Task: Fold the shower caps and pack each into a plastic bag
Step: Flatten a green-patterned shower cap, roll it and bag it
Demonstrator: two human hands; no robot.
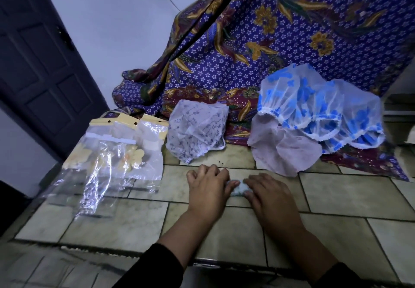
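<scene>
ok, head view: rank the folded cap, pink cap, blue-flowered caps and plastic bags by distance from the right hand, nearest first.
1. folded cap: touching the right hand, at its fingertips.
2. pink cap: just beyond the hand, slightly to the right.
3. blue-flowered caps: behind the pink cap, far right.
4. plastic bags: far left, past the left hand.

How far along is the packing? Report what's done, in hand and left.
Done: the yellow-header bags on the left seem to hold yellow-flowered caps already. In hand: the left hand and right hand press a small folded cap on the tiled counter; it is not bagged yet. Left: the white printed cap, pinkish cap and blue-flowered caps lie unfolded, with empty clear bags waiting.
</scene>
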